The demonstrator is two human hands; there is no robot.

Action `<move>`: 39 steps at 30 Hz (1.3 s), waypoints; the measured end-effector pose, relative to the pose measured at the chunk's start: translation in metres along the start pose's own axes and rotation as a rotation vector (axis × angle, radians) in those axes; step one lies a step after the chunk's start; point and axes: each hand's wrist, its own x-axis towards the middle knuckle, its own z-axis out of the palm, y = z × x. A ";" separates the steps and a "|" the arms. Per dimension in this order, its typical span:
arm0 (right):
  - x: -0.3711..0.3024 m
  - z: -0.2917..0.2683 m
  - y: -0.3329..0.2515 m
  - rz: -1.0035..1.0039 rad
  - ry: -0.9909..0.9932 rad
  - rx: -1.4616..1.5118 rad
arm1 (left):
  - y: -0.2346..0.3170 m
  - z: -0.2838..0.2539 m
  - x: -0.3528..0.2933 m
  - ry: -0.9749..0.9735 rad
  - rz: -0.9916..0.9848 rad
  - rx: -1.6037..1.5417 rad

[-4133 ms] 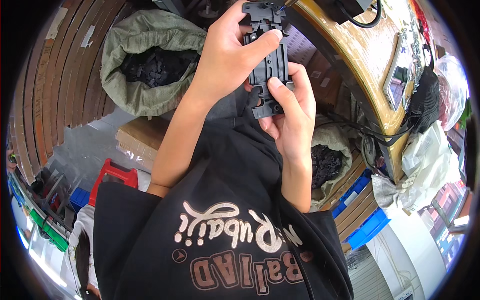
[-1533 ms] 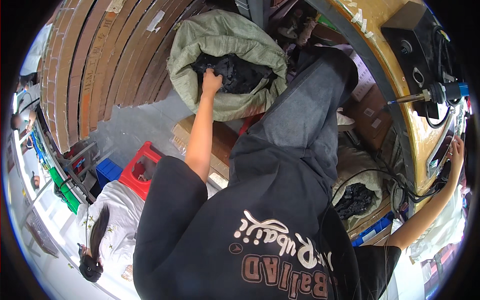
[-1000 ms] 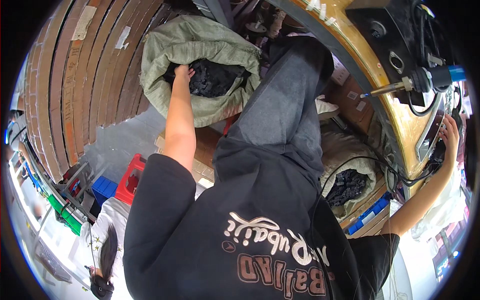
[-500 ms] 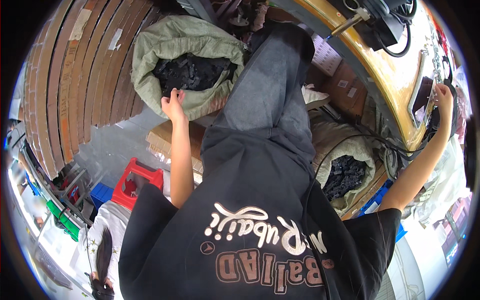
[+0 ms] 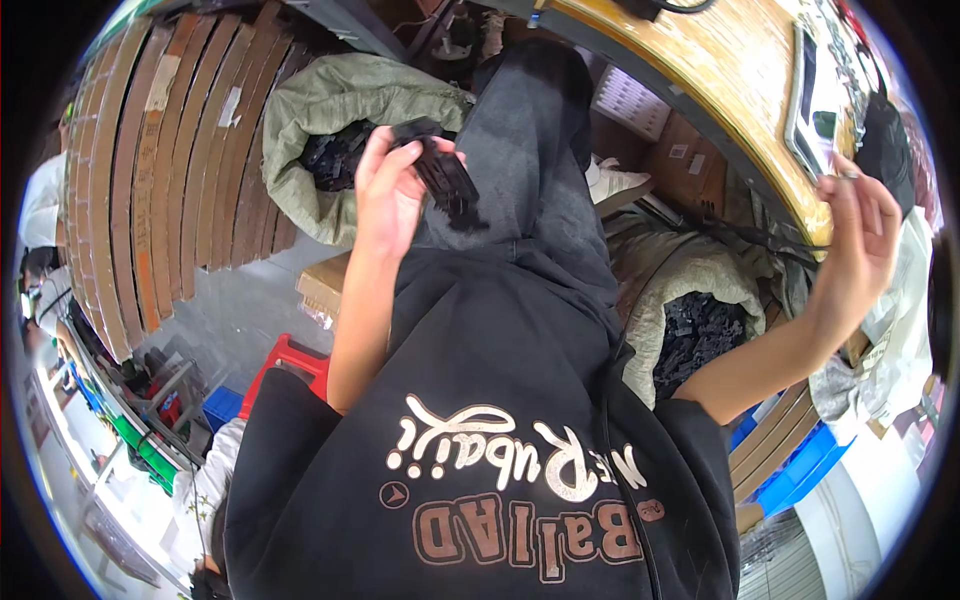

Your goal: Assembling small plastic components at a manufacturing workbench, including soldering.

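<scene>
My left hand point(image 5: 388, 198) is closed around a black plastic part point(image 5: 450, 183), long and ribbed, in front of the left sack. That pale green woven sack point(image 5: 300, 205) stands open with many black pieces point(image 5: 335, 155) inside. Out at the right, my right hand point(image 5: 862, 215) is raised beside the table's edge, thumb and fingertips pinched together. Something small may be between those fingertips, too small to name. A dark flat device with a pale frame point(image 5: 806, 110) lies on the table near it.
A wooden table point(image 5: 690, 60) curves along the upper right. Near my right forearm stands a second open sack point(image 5: 680, 290) of black pieces point(image 5: 695, 335). Flattened cardboard point(image 5: 150, 170) is stacked at the left, above a red stool point(image 5: 295, 360). Blue crates point(image 5: 805, 470) sit lower right.
My left hand, at the sack's rim before, has come up nearer with the black plastic part in it. My right hand has moved inward and nearer. The whole view has shifted a little.
</scene>
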 end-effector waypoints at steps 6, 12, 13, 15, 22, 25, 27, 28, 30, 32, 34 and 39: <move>-0.058 0.055 0.017 0.252 -0.174 0.246 | -0.022 0.060 -0.002 0.037 -0.381 -0.052; -0.088 0.082 0.031 0.615 -0.252 0.523 | -0.038 0.067 -0.008 -0.185 -0.614 -0.326; -0.091 0.084 0.034 0.607 -0.265 0.521 | -0.036 0.070 -0.009 -0.197 -0.648 -0.338; -0.094 0.087 0.040 0.601 -0.276 0.523 | -0.037 0.072 -0.013 -0.217 -0.629 -0.323; -0.094 0.089 0.045 0.575 -0.314 0.433 | -0.040 0.077 -0.015 -0.236 -0.522 -0.135; -0.096 0.090 0.045 0.575 -0.315 0.414 | -0.039 0.090 -0.010 -0.049 -0.533 -0.038; -0.099 0.092 0.045 0.589 -0.315 0.422 | -0.043 0.082 -0.008 -0.038 -0.524 -0.020; -0.101 0.094 0.046 0.585 -0.318 0.428 | -0.044 0.080 -0.008 -0.027 -0.514 -0.001; -0.104 0.097 0.046 0.583 -0.321 0.430 | -0.043 0.082 -0.010 0.012 -0.465 0.094; -0.105 0.099 0.045 0.594 -0.308 0.453 | -0.037 0.086 -0.013 -0.027 -0.402 0.258; -0.105 0.100 0.044 0.609 -0.283 0.460 | -0.039 0.086 -0.015 -0.038 -0.341 0.203; -0.102 0.101 0.041 0.576 -0.190 0.444 | -0.034 0.087 -0.023 -0.070 -0.174 0.112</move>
